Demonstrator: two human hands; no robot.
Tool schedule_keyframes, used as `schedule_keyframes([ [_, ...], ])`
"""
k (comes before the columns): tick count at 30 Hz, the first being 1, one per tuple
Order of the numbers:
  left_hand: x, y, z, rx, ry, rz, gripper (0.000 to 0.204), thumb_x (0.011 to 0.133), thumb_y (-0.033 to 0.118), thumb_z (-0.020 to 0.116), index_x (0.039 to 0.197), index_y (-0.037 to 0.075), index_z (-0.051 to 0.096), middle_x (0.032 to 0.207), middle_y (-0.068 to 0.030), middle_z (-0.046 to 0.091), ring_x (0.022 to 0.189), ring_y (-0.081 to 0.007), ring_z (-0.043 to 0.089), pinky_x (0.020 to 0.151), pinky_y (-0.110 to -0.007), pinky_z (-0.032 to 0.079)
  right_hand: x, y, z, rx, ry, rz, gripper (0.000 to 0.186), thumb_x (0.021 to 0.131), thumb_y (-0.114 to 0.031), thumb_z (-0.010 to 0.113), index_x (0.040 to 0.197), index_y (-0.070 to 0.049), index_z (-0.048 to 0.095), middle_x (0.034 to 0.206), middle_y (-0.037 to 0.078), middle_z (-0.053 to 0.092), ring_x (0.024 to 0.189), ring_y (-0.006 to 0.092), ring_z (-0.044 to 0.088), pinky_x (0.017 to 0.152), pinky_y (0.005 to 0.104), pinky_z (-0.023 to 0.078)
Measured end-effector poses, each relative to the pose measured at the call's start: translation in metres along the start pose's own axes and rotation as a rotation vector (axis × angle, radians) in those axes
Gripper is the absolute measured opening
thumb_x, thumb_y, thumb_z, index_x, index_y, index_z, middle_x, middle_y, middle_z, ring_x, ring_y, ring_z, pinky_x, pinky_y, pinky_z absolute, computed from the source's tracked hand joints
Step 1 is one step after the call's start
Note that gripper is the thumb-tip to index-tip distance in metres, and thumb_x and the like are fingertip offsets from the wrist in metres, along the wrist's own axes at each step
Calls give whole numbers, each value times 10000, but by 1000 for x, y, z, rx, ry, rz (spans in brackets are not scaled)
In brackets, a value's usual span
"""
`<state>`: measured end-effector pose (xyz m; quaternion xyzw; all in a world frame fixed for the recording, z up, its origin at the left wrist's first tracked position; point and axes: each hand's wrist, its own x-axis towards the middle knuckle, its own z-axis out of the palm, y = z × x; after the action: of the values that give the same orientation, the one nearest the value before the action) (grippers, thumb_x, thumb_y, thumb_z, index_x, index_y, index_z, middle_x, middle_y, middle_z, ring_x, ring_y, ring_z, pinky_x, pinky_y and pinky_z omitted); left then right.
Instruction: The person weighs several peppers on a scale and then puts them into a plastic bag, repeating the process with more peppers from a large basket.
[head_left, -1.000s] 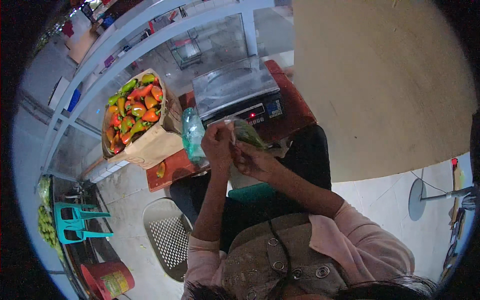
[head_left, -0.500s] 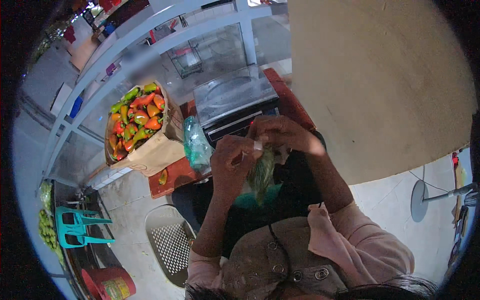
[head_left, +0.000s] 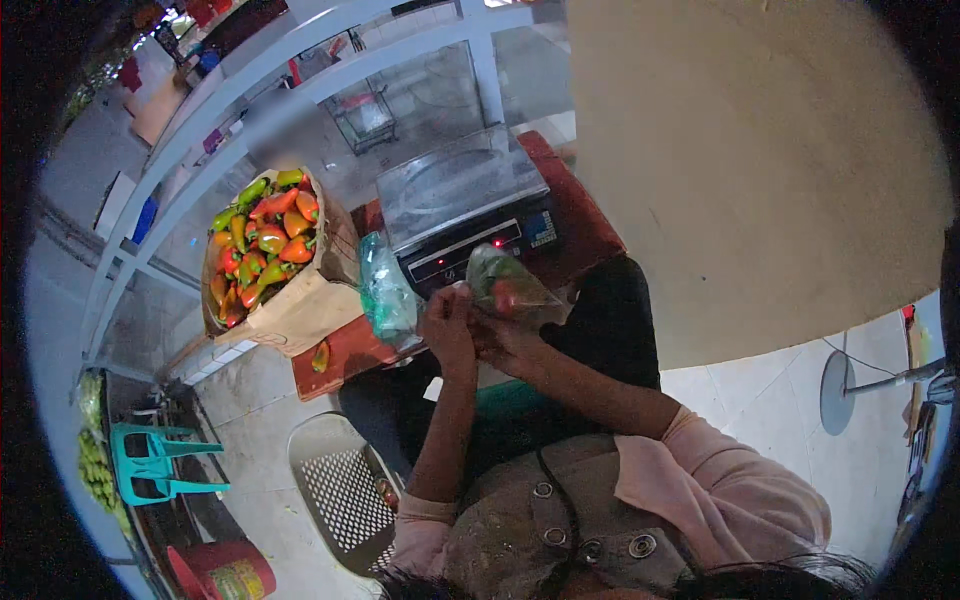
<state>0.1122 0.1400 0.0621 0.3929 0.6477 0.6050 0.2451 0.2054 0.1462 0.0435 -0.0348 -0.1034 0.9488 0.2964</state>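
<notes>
A small clear plastic bag [head_left: 512,285] with red and green produce inside is held up in front of the digital scale [head_left: 458,190]. My left hand [head_left: 448,325] pinches its gathered end, and my right hand [head_left: 500,340] grips it from the right, just beside the left one. Some fingers are hidden. A crumpled green-tinted plastic bag [head_left: 388,290] lies left of my hands. Further left, an open paper sack [head_left: 295,315] is full of red, orange and green peppers, and one loose pepper [head_left: 321,356] rests on the red surface.
The red bench [head_left: 570,190] bears the scale and sack. A tan board [head_left: 760,180] stands at the right, a metal-framed glass partition [head_left: 480,65] beyond. A perforated plastic basket [head_left: 335,480], turquoise chairs [head_left: 150,450] and a red bucket [head_left: 240,570] are at lower left; a grey stand [head_left: 835,395] is at right.
Since half a second ago, both hands have moved down and closer together. The held bag has turned from hanging below the hands to pointing up toward the scale, showing red inside.
</notes>
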Motion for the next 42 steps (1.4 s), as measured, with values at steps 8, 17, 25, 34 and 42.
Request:
schedule_keyframes([
  [8,-21,-40,5,209,34,151,130,710,134,554,722,6,533,694,-109,516,700,-243,483,645,-339,359,0,-2,-25,-2005,509,-911,217,778,-219,466,782,-4,496,816,107,489,738,234,484,662,351,373],
  [17,2,-46,8,285,59,287,141,722,148,547,750,10,532,739,-103,523,720,-243,476,645,-339,361,39,-39,-36,-1804,565,-533,193,733,-169,497,636,-2,490,603,97,477,568,190,479,542,315,367],
  [25,9,-72,18,279,37,228,147,705,162,576,733,23,539,729,-90,530,714,-233,472,652,-332,354,57,-42,-67,-1746,664,-507,213,709,-197,548,620,-6,519,516,60,472,473,117,453,460,277,362],
  [34,9,-99,17,-30,145,26,101,714,103,554,780,27,548,800,-89,535,757,-219,473,682,-339,354,56,-24,-44,-1555,564,-491,136,682,-115,578,736,-8,514,617,41,516,565,108,494,525,250,399],
  [42,0,-66,17,267,92,236,208,734,56,493,936,40,542,943,-114,532,924,-252,467,806,-351,340,64,-28,-52,-1630,674,-603,114,646,-105,567,733,-40,532,691,91,542,620,224,524,602,320,422],
])
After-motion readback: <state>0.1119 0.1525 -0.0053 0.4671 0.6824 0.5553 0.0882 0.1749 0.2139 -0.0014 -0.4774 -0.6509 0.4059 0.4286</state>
